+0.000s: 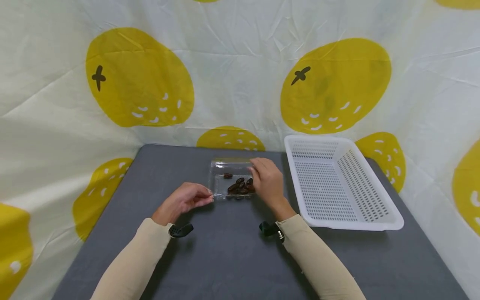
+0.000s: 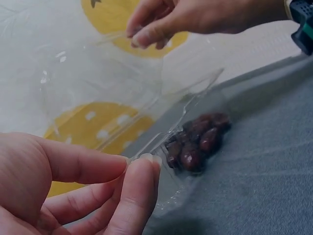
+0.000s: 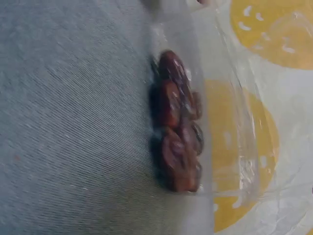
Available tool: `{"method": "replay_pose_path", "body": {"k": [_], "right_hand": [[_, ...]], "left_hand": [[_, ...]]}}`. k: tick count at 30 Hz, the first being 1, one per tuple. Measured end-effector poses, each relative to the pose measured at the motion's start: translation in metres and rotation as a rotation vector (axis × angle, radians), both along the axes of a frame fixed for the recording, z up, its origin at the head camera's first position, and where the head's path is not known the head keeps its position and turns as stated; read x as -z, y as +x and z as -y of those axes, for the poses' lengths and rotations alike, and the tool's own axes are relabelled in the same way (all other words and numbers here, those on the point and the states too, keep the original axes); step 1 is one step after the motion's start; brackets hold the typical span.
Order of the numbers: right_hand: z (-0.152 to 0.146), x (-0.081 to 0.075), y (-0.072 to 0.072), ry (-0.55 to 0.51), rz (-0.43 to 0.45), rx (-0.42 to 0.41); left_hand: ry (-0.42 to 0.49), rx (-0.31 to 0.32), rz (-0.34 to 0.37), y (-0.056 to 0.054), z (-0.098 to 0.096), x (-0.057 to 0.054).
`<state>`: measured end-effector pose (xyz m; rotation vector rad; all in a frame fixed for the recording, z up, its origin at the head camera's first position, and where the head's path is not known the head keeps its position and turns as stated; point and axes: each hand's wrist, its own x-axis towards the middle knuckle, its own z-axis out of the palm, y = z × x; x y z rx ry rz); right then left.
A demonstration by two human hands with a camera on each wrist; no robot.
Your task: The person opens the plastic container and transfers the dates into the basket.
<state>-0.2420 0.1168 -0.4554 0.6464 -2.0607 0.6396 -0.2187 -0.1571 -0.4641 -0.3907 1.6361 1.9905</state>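
A clear plastic clamshell box (image 1: 220, 192) stands near the table's back edge with its hinged lid (image 2: 102, 73) raised. Several dark brown dates (image 1: 240, 187) lie inside, mostly bunched toward the front right, while one lone date (image 1: 228, 176) sits apart. My left hand (image 1: 186, 200) pinches the box's front left rim between thumb and fingertips. At the other side, my right hand (image 1: 268, 180) pinches the edge of the lid, as the left wrist view shows. Through the clear wall the bunched dates (image 3: 178, 127) appear blurred in the right wrist view.
A white perforated plastic basket (image 1: 375, 227) stands on the right side of the grey table (image 1: 225, 258). Behind the table hangs a white cloth (image 1: 240, 83) with yellow fruit prints.
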Motion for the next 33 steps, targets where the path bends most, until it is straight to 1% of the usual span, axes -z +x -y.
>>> {"method": "replay_pose_path", "body": {"k": [3,9,13,17,20,23,28,33], "right_hand": [[0.0,-0.001,-0.001,-0.075,0.063,0.001],[-0.001,0.001,-0.01,-0.214,0.178,0.011],[-0.001,0.002,-0.013,-0.28,0.247,0.002],[0.0,0.001,-0.015,-0.354,0.338,-0.021],[0.0,0.002,-0.018,-0.408,0.404,-0.023],[0.0,0.004,-0.02,-0.441,0.45,-0.016],[-0.001,0.011,-0.022,-0.458,0.517,-0.009],[-0.002,0.016,-0.026,-0.485,0.576,-0.019]], "left_hand": [[-0.002,0.015,-0.013,0.001,0.003,0.001],[-0.029,0.017,-0.011,0.003,0.007,-0.001],[-0.037,0.022,-0.018,0.003,0.009,-0.002],[-0.038,0.024,-0.03,0.004,0.009,-0.002],[-0.037,0.024,-0.033,0.004,0.009,-0.002],[-0.029,0.021,-0.042,0.005,0.01,-0.001],[-0.027,0.014,-0.046,0.007,0.009,0.0],[-0.031,0.002,-0.045,0.006,0.009,-0.001]]}}
